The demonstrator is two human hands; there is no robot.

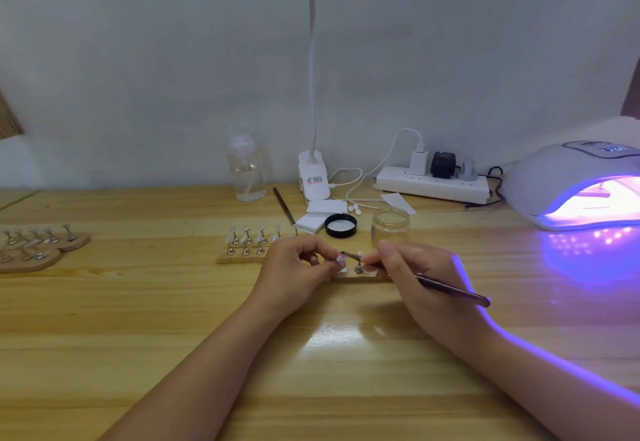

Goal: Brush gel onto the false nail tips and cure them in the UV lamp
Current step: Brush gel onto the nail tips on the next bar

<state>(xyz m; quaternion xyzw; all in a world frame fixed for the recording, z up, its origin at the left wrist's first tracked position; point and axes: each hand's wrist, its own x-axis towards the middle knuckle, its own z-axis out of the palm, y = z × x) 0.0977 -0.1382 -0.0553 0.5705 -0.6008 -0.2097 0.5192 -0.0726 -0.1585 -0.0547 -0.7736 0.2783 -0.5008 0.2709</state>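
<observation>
While our right hand [412, 267] grips the brush [446, 288] like a pen and our left hand [294, 264] pinches a nail tip [341, 260] on its small stand, both just above the wooden base [360, 279] on the bench [311, 354], we judge the gel-brushing step to be in hand. Just behind stand the open gel jar [390, 224] and more mounted tips [247, 241]. Next calls for a thin, steady stroke, then carrying the stand to the lit UV lamp [575, 180] at far right.
</observation>
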